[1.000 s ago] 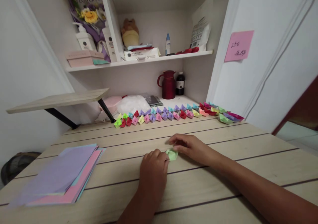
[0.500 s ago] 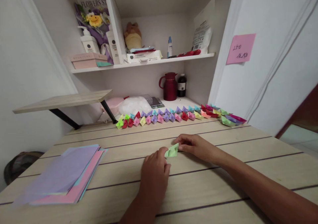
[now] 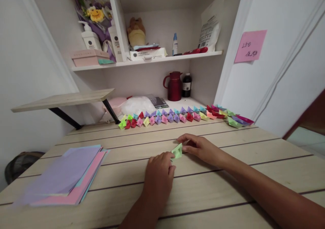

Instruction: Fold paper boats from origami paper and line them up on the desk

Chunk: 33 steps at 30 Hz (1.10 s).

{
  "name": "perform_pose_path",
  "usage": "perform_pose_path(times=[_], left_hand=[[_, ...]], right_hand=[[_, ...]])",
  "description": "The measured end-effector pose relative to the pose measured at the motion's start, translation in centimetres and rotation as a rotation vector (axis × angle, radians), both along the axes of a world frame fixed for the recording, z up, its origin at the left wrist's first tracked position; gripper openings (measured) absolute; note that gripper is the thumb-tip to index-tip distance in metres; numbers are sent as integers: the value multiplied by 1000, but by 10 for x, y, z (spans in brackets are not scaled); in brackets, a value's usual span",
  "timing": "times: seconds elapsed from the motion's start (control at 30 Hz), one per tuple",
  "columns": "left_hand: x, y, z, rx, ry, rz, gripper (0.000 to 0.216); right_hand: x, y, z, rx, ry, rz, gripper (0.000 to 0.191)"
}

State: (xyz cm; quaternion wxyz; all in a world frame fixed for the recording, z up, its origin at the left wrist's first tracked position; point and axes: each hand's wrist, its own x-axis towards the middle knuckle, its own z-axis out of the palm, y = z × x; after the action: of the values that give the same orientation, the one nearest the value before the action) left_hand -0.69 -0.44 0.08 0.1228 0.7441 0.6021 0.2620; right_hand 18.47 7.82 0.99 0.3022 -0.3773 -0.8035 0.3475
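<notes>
In front of you, a folded light green paper (image 3: pixel 177 151) is standing slightly tilted above the middle of the bench (image 3: pixel 122 195), sitting in the small space between your two hands. Your left hand (image 3: pixel 159 171) is resting to its near left, fingers mostly curled, fingertips holding the paper's lower left corner while the thumb is staying lower and apart. Your right hand (image 3: pixel 196 147) is reaching in from the right, partly open and arched, the thumb touching or nearly touching the paper's right edge and the forefinger curving behind it; whether it is gripping, you cannot tell from this view. Well to the left of your hands, a stack of coloured sheets (image 3: pixel 68 171) is lying flat, lilac on top. Beyond your hands, along the far edge, colourful boat-like paper shapes (image 3: pixel 157 119) are standing in rows. Behind them, a red jug (image 3: pixel 174 88) is standing beside a dark bottle (image 3: pixel 186 86).
</notes>
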Motion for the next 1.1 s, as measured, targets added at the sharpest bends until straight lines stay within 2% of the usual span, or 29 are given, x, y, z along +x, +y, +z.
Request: perform_pose_path(times=[0.17, 0.33, 0.57, 0.8, 1.1], left_hand=[[0, 1, -2, 30, 12, -66, 25], [-2, 1, -4, 47, 5, -112, 25], [-8, 3, -4, 36, -65, -58, 37], [-8, 4, -3, 75, 15, -167, 25], [-3, 12, -2, 83, 79, -155, 10]], right_hand=[[-7, -5, -2, 89, -10, 76, 27], [-15, -13, -3, 179, -81, 80, 22], [-11, -11, -2, 253, -152, 99, 14], [-9, -6, -8, 282, -205, 97, 20], [-15, -6, -5, 352, -295, 81, 21]])
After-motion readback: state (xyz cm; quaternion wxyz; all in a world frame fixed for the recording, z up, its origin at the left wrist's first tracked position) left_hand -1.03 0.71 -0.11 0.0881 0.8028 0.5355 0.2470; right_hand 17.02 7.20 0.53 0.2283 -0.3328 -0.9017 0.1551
